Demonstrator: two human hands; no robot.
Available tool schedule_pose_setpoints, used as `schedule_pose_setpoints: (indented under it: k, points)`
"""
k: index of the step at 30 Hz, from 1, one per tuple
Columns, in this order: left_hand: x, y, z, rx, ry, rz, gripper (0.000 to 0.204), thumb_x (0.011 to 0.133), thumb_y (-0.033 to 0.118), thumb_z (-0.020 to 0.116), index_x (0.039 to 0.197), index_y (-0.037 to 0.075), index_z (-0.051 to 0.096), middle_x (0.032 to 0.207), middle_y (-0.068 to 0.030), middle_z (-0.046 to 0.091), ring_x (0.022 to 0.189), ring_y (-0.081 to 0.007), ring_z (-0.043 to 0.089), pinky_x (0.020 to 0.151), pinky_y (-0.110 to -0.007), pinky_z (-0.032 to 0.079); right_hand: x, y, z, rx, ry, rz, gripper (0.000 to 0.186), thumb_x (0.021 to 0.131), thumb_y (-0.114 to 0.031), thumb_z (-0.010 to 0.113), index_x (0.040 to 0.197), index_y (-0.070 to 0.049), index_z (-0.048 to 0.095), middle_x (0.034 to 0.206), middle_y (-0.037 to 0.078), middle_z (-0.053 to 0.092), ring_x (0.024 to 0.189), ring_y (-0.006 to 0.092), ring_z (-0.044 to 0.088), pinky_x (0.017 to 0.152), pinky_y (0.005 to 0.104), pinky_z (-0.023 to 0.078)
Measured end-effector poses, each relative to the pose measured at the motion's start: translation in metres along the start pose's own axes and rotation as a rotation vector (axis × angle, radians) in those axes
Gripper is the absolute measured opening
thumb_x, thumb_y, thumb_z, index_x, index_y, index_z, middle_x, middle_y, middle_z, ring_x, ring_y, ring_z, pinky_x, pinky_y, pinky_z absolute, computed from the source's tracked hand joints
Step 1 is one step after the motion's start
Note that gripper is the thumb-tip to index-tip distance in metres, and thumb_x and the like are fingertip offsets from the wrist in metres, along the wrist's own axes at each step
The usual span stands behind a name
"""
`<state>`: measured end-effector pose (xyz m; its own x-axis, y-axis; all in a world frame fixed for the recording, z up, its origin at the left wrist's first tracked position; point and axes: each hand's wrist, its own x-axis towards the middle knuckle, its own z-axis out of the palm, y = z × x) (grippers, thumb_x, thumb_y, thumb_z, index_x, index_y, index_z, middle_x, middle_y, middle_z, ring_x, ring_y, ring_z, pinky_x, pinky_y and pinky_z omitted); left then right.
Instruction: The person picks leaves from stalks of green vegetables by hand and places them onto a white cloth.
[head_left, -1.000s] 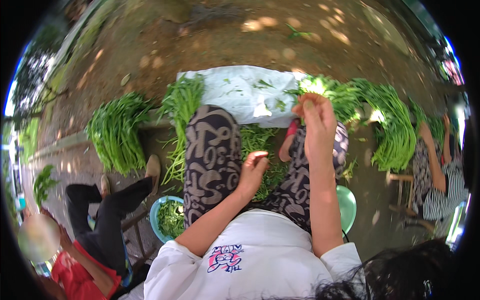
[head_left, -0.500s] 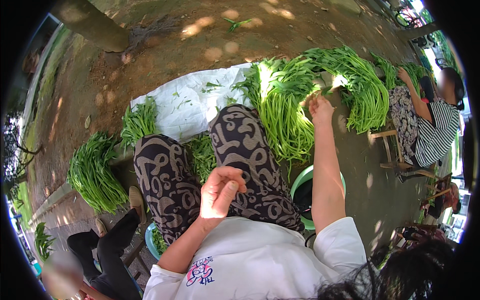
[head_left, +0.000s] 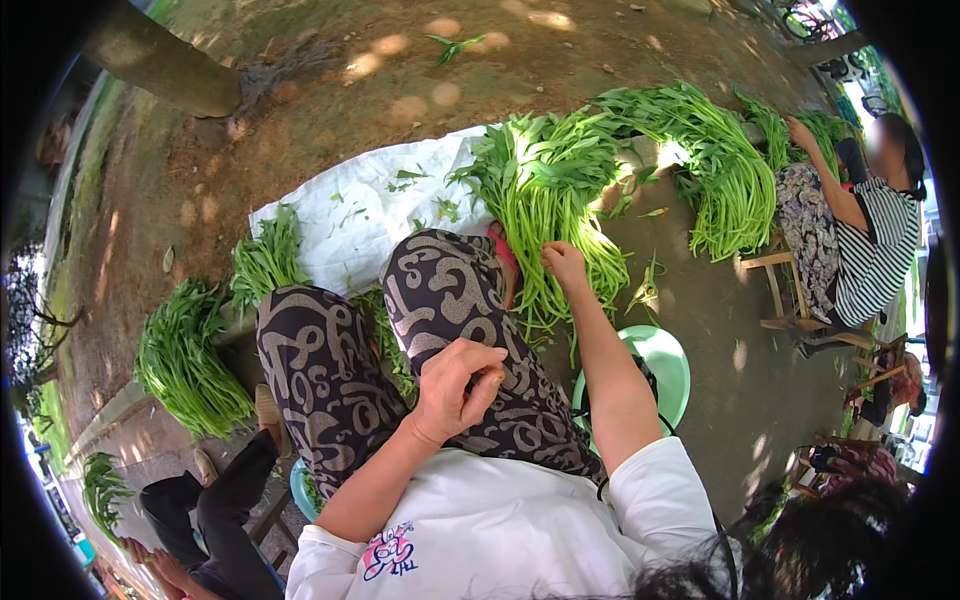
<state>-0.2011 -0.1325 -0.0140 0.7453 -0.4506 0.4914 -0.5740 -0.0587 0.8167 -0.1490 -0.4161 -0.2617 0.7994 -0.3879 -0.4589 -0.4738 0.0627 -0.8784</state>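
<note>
A big pile of water spinach (head_left: 550, 185), its long pale stems toward me, lies just beyond my right knee. My right hand (head_left: 566, 264) is at those stems, fingers closed on some of them; the fingertips are partly hidden. Over my right thigh, my left hand (head_left: 455, 390) is held up with curled fingers and the thumb close to them. Whatever it may hold does not show. A white sheet (head_left: 350, 215) with scattered leaf scraps lies left of the pile. More greens (head_left: 385, 345) show between my knees.
Other bundles of greens lie at right (head_left: 725, 190) and left (head_left: 190, 355). A light green basin (head_left: 665, 375) with something dark stands beside my right thigh, a blue one (head_left: 303, 490) at my left. Seated people (head_left: 875, 240) are on both sides. A tree trunk (head_left: 165, 65) rises at far left.
My right hand has moved left, from beside the pile onto its stems. My right knee has shifted left, showing a pink shoe. Loose leaves and more of the green basin have come into view.
</note>
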Motion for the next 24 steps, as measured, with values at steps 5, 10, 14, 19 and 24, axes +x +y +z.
schedule_pose_setpoints:
  k: [5,10,14,19,24]
  points:
    - [-0.001,-0.005,-0.001,0.014,0.012,0.021,0.024,0.075,-0.003,0.062,0.099,0.0,0.057,0.074,-0.0083,0.061,0.061,-0.0206,0.059,0.055,-0.028,0.048,0.007,0.0,0.033,-0.381,0.16,-0.368,0.04,0.08,-0.018,0.061,0.111,0.006,0.055,0.101,0.02,0.063,0.092,0.0323,0.061,0.083,0.0365,0.048]
    - [0.001,-0.006,-0.002,0.004,0.017,0.01,0.023,0.075,-0.003,0.062,0.097,0.001,0.057,0.073,-0.0082,0.061,0.06,-0.0205,0.059,0.055,-0.028,0.049,0.013,-0.02,0.066,-0.67,0.348,-0.422,0.047,0.076,-0.019,0.063,0.116,0.004,0.05,0.113,0.025,0.053,0.106,0.0414,0.05,0.091,0.0446,0.042]
    - [0.003,-0.007,-0.001,-0.005,0.029,0.018,0.023,0.074,-0.003,0.061,0.095,0.002,0.057,0.072,-0.0079,0.061,0.06,-0.0203,0.059,0.055,-0.028,0.049,0.016,-0.034,0.08,-0.793,0.405,-0.283,0.049,0.073,-0.025,0.067,0.11,0.003,0.051,0.109,0.022,0.054,0.102,0.04,0.051,0.089,0.0452,0.043]
    - [0.003,-0.009,-0.002,-0.028,0.032,-0.007,0.023,0.072,-0.001,0.063,0.095,0.002,0.058,0.072,-0.0075,0.061,0.06,-0.0205,0.059,0.056,-0.029,0.049,0.025,-0.048,0.091,-0.932,0.362,-0.173,0.057,0.068,-0.032,0.072,0.107,0.003,0.049,0.109,0.021,0.053,0.103,0.038,0.051,0.087,0.0467,0.044]
    - [0.001,-0.012,-0.003,-0.051,0.041,-0.022,0.022,0.073,0.0,0.063,0.094,0.003,0.058,0.073,-0.0078,0.06,0.06,-0.021,0.059,0.055,-0.029,0.048,0.036,-0.043,0.105,-0.722,0.433,-0.086,0.063,0.065,-0.035,0.074,0.107,0.002,0.046,0.108,0.022,0.05,0.103,0.0398,0.049,0.086,0.0474,0.044]
